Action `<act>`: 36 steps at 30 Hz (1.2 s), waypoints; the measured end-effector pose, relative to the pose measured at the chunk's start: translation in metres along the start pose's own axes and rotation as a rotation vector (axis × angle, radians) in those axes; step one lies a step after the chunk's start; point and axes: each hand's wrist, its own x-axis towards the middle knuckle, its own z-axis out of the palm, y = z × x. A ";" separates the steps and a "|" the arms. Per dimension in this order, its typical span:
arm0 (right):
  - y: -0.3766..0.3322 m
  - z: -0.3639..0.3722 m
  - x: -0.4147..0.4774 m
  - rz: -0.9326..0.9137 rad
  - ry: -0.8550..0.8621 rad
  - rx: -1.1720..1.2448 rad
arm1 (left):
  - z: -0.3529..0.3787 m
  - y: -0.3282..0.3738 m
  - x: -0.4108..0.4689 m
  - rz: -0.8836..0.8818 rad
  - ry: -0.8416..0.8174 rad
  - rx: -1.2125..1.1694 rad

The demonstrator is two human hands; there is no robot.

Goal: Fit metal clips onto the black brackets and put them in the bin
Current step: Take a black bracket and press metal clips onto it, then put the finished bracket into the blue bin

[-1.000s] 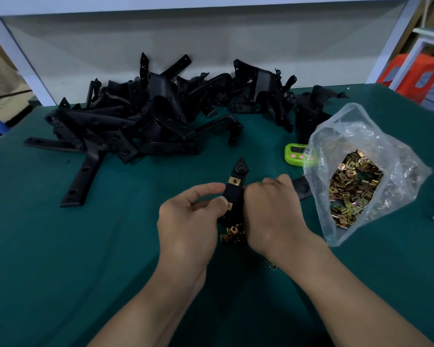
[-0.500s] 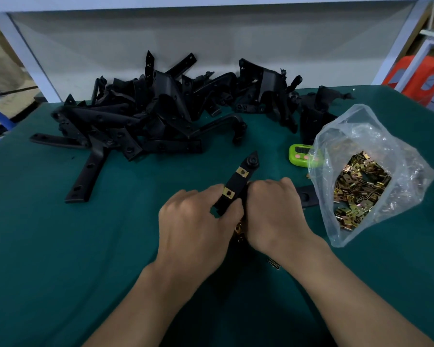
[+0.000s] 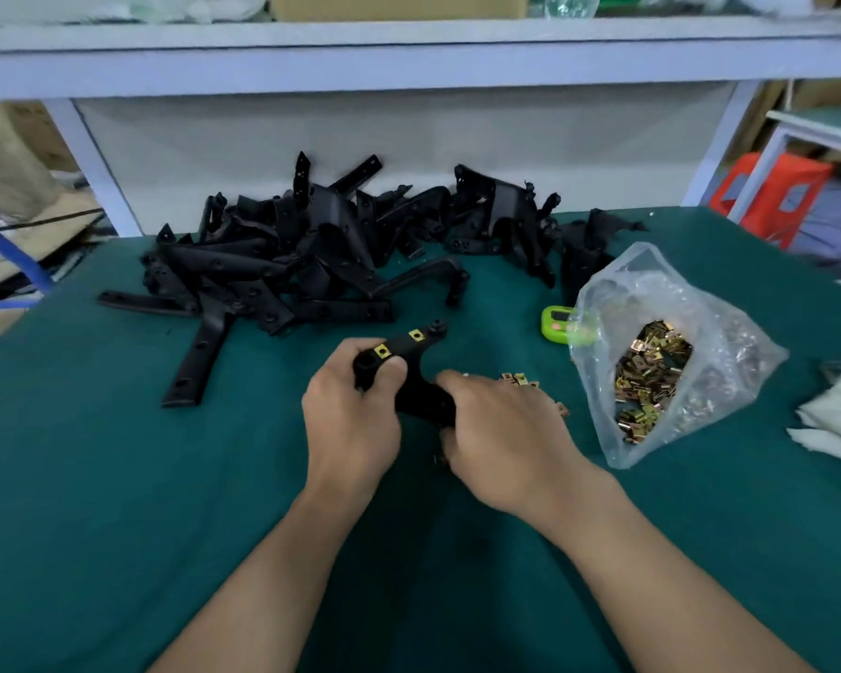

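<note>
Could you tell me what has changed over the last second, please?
The bracket turned from standing upright, tip pointing away, to lying tilted with its tip toward the right. The left hand and right hand keep their grip on it. The bracket pile and bag of clips stayed put.

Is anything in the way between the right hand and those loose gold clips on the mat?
Nothing visible. The loose clips lie bare on the mat right beside the right hand, though it is busy gripping the black bracket.
</note>
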 end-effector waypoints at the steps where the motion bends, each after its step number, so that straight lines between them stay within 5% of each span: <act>1: -0.001 -0.004 -0.004 0.006 -0.011 0.038 | -0.001 0.001 0.001 0.006 -0.010 -0.024; 8: 0.030 -0.057 -0.063 0.181 -0.045 0.254 | -0.006 0.022 -0.019 -0.080 -0.158 -0.204; 12: 0.065 -0.085 -0.109 0.359 0.012 0.624 | 0.000 0.058 -0.035 -0.165 -0.469 -0.222; 15: 0.084 -0.097 -0.145 0.522 0.184 1.297 | 0.019 0.095 -0.051 -0.253 -0.781 -0.289; 18: 0.101 -0.103 -0.174 0.764 0.446 1.848 | 0.055 0.123 -0.077 -0.286 -0.926 -0.330; 24: 0.138 -0.115 -0.235 1.083 0.605 1.767 | 0.162 0.159 -0.153 -0.342 -1.191 -0.357; 29: 0.181 -0.118 -0.297 1.307 0.748 1.717 | 0.238 0.176 -0.211 -0.432 -1.300 -0.129; 33: 0.232 -0.141 -0.308 1.352 0.747 1.768 | 0.290 0.219 -0.238 -0.628 -1.316 -0.167; 36: 0.302 -0.184 -0.286 1.281 0.960 1.758 | 0.325 0.272 -0.232 -0.723 -1.269 -0.334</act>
